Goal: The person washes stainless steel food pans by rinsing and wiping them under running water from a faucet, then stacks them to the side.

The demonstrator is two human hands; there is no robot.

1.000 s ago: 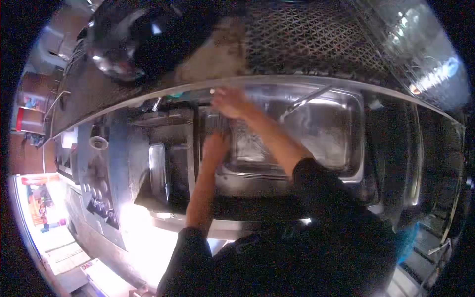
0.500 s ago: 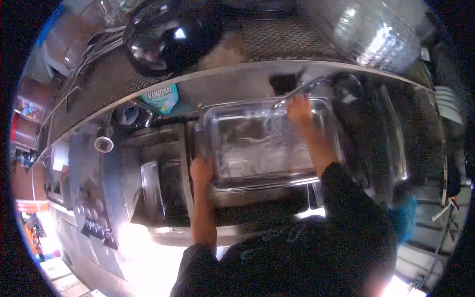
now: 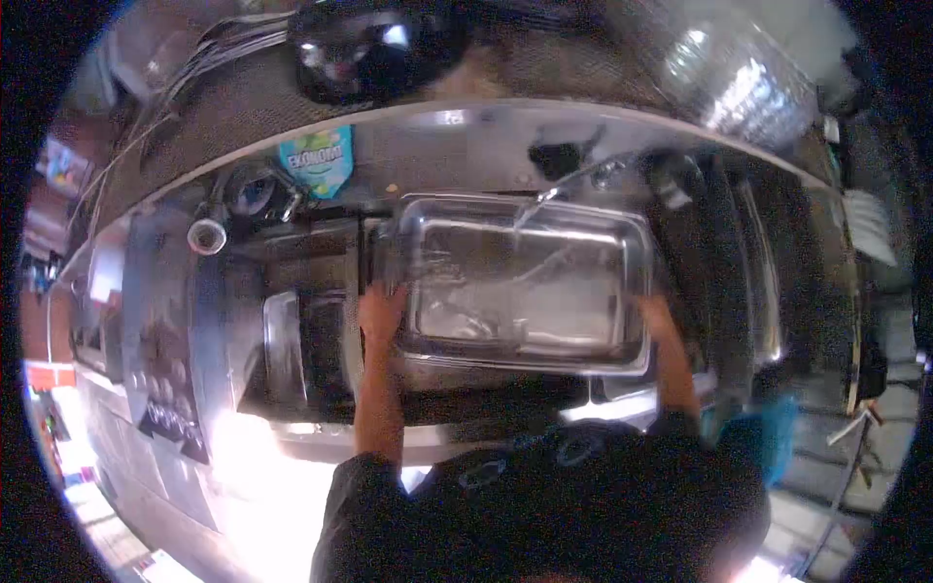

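A rectangular metal pan (image 3: 569, 306) lies over the sink, slightly tilted, with water running into it from the faucet (image 3: 549, 194). At the pan's left edge is my left hand (image 3: 381, 309), its fingers closed on the rim. On the opposite short side my right hand (image 3: 653, 316) grips the right rim, its fingers partly hidden by the edge and blurred.
Left of the pan is a second basin (image 3: 301, 253) with a metal container (image 3: 284, 340) in it. A teal packet (image 3: 318, 160) stands behind, near a metal cup (image 3: 206, 236). A mesh shelf above carries a dark pot (image 3: 364, 49) and stacked shiny bowls (image 3: 743, 83).
My right hand has moved from inside the pan, near the faucet, to its right rim. My left hand stays at the left side. The view has shifted a little.
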